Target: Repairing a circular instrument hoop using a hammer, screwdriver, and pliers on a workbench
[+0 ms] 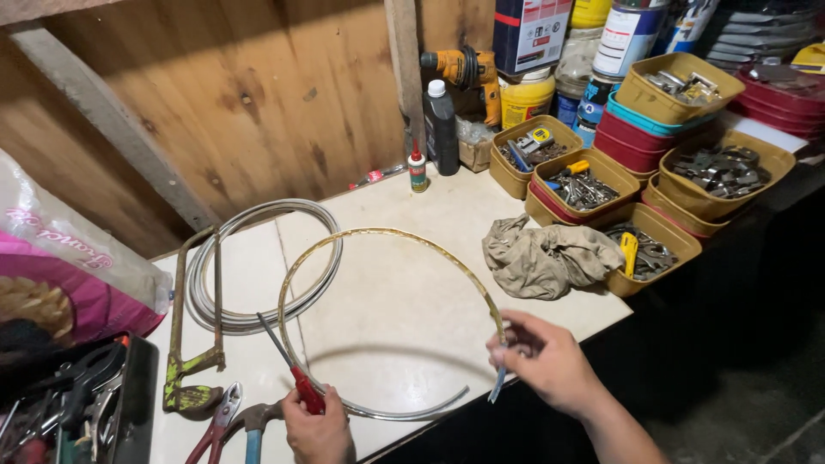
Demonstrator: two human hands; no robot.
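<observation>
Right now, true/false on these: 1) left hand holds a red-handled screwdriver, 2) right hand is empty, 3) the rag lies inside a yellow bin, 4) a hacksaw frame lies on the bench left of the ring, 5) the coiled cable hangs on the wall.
1) True: the left hand grips the red-handled screwdriver.
2) False: the right hand pinches the end of the metal ring.
3) False: the rag lies on the bench, beside the yellow bin.
4) True: the hacksaw frame lies there.
5) False: the coiled cable lies flat on the bench.
</observation>
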